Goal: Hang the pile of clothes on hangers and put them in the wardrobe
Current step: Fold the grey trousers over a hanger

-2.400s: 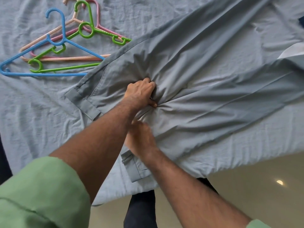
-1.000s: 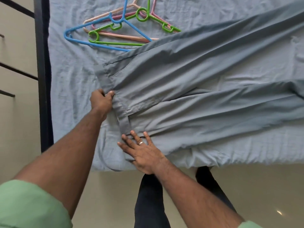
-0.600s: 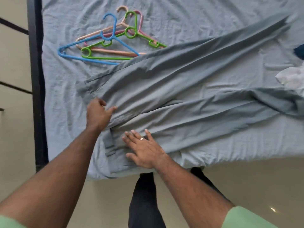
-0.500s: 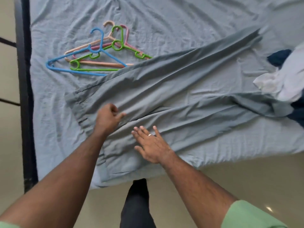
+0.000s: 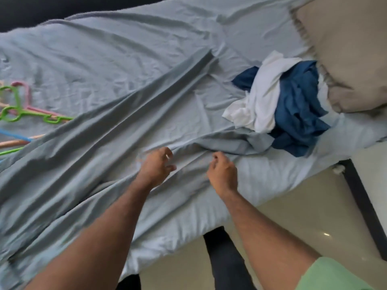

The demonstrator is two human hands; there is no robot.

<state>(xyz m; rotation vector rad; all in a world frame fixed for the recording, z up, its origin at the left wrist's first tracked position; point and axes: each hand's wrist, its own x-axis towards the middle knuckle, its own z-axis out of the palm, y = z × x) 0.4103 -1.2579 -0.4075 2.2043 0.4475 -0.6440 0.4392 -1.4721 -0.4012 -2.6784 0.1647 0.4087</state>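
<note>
The trousers (image 5: pixel 100 151) lie across the bed (image 5: pixel 104 59), with the hangers (image 5: pixel 18 118) at the left edge, the pile of clothes (image 5: pixel 280 107) at right, and the pillow (image 5: pixel 347 49) at upper right.

Grey trousers (image 5: pixel 100 143) are lying spread across the bed, legs stretching apart toward the pillow end, one leg's end running under the pile of clothes (image 5: pixel 280 105), a crumpled white garment lying over dark blue ones. Plastic hangers (image 5: pixel 23 116) in green, pink, blue and peach are lying stacked at the left edge, partly tucked under the trousers.
</note>
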